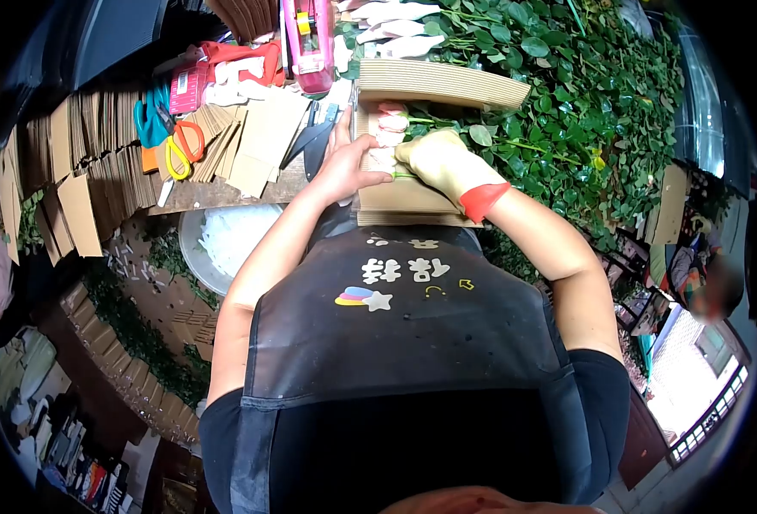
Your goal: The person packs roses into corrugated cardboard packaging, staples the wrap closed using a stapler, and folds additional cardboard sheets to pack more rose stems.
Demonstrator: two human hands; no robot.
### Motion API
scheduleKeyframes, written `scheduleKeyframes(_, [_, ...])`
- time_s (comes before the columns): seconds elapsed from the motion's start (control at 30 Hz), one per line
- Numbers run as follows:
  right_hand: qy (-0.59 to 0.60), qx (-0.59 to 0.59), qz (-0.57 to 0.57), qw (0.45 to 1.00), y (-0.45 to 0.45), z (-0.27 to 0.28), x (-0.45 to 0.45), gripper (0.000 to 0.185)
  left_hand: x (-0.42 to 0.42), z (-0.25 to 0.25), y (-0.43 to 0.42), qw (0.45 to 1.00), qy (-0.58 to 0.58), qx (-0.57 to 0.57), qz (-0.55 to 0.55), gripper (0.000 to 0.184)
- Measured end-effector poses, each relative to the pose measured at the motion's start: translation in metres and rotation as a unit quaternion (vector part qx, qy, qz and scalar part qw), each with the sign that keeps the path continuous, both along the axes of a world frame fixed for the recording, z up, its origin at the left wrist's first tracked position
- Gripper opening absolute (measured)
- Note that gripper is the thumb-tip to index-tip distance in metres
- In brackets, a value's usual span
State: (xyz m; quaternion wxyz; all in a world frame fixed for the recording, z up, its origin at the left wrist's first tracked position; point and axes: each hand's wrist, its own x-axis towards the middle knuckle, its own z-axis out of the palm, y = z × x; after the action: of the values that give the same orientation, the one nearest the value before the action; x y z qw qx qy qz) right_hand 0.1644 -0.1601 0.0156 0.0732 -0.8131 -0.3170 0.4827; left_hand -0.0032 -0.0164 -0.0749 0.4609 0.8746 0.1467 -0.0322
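Pale pink roses (391, 125) lie in a row on a sheet of corrugated cardboard (413, 199), whose far flap (443, 83) stands raised. My left hand (348, 164) is bare and rests at the sheet's left edge beside the rose heads, thumb and fingers apart. A cream glove with a red cuff covers my right hand (444, 164). Its fingers are curled at the lowest rose head, where a green stem shows; the fingertips are partly hidden.
Leafy rose stems (558, 128) pile up on the right. Scissors (185, 150), cardboard pieces (263, 147) and a pink tape dispenser (310, 51) lie left and behind. Below the table edge stands a white basin (194, 248). Another person (691, 270) is at far right.
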Motion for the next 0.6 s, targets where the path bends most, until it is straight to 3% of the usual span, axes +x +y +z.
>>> scheduleKeyframes(0.1, [-0.088, 0.055, 0.236, 0.966, -0.006, -0.012, 0.002, 0.035, 0.004, -0.005, 0.0, 0.998, -0.004, -0.04, 0.055, 0.052])
scheduleKeyframes(0.2, [-0.104, 0.015, 0.242, 0.964, -0.007, 0.009, 0.005, 0.034, 0.008, -0.003, -0.009, 0.995, -0.004, -0.011, 0.101, 0.036])
scheduleKeyframes(0.3, [-0.19, 0.083, 0.186, 0.96, -0.01, 0.032, 0.005, 0.027, 0.006, -0.009, -0.01, 0.994, -0.026, -0.029, 0.105, 0.038])
scheduleKeyframes(0.37, [-0.245, 0.089, 0.202, 0.944, -0.014, 0.014, 0.012, 0.032, 0.005, -0.01, -0.013, 0.994, -0.026, 0.002, 0.102, 0.043])
scheduleKeyframes(0.47, [-0.235, 0.098, 0.24, 0.937, -0.008, -0.024, 0.015, 0.032, 0.008, -0.013, -0.012, 0.994, -0.03, -0.004, 0.106, 0.059])
scheduleKeyframes(0.5, [-0.266, 0.139, 0.244, 0.922, -0.006, -0.022, 0.012, 0.032, 0.009, -0.013, -0.012, 0.993, -0.033, -0.012, 0.112, 0.062])
scheduleKeyframes(0.6, [-0.224, 0.095, 0.244, 0.939, 0.002, -0.007, 0.006, 0.031, 0.008, -0.011, -0.012, 0.994, -0.022, -0.005, 0.104, 0.069])
